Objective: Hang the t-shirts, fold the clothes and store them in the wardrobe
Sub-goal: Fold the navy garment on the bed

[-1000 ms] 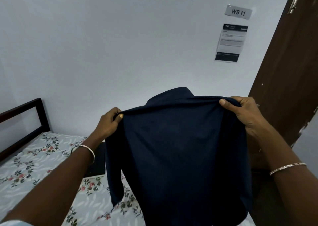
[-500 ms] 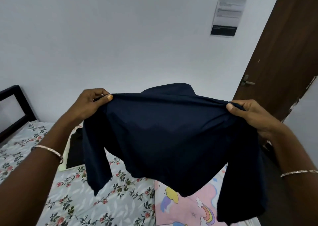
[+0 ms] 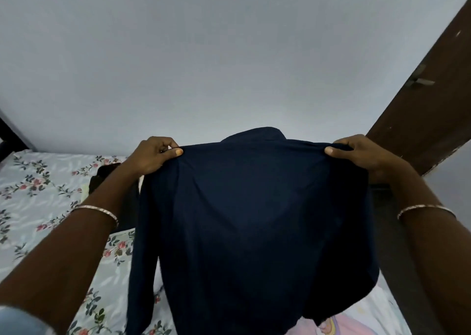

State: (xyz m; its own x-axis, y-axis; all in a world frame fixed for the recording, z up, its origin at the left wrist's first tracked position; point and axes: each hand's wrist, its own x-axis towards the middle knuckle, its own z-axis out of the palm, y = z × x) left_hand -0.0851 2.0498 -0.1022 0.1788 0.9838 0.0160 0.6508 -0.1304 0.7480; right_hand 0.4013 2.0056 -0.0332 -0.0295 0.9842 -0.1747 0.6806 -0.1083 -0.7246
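Soft, even, rather dim indoor light, faint shadows, wide-angle bowing at edges, perhaps slight blur.

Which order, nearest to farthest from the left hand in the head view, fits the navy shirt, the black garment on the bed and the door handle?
1. The navy shirt: the left hand pinches its shoulder.
2. The black garment: on the bed, just beyond the left wrist.
3. The door handle: far to the right, on the brown door.
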